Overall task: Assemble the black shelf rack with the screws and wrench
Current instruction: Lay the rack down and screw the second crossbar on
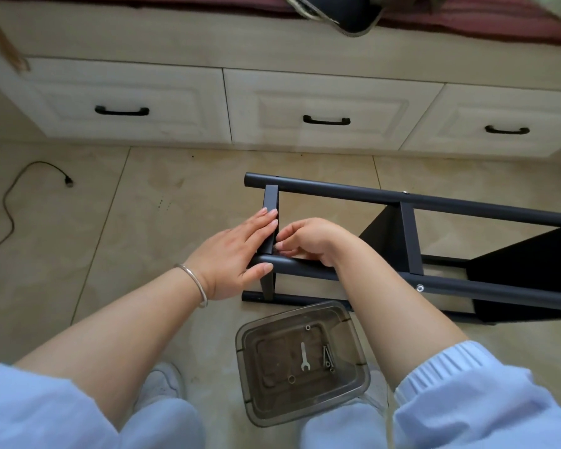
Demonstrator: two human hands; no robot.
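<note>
Head view: left hand [237, 251] flat-fingered against black rack [370, 189] crossbar [270, 222], right hand [308, 241] fingertips pinched at its joint

Soft, even daylight fills the room; shadows are faint. Glare sheens on the floor tiles [162, 202]. Wide-angle bending curves the drawers [321, 108] at the edges, corners slightly blurred.
</note>
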